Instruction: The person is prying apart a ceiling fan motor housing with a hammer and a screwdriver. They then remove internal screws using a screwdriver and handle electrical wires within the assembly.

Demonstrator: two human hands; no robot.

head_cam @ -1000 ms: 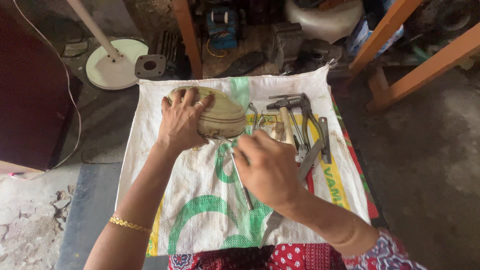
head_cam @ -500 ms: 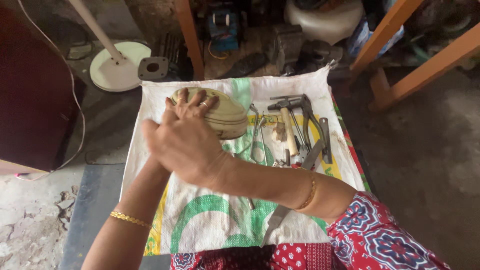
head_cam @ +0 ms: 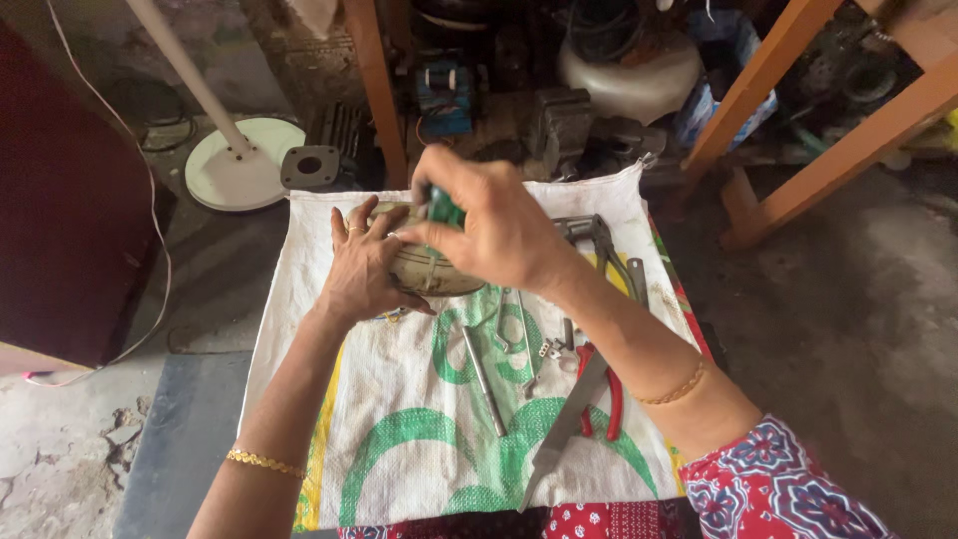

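My left hand [head_cam: 364,265] rests palm-down on a round, dull metal motor housing [head_cam: 439,274] lying on a white woven sack with green print [head_cam: 419,439]. My right hand [head_cam: 494,225] hovers above the housing, fingers closed on a small green-handled tool [head_cam: 442,207] held upright over it. The tool's tip is hidden by the hand. Both wrists wear gold bangles.
On the sack lie a thin metal rod [head_cam: 484,379], red-handled pliers [head_cam: 599,389], a flat blade [head_cam: 564,424], grey pliers [head_cam: 599,240] and small metal bits. A white fan base and pole [head_cam: 244,160] stand far left. Orange wooden legs [head_cam: 778,110], machine parts behind.
My right hand rose from the sack's middle, crossed over the left arm, and now sits above the housing with the green-handled tool. The left hand stayed on the housing.
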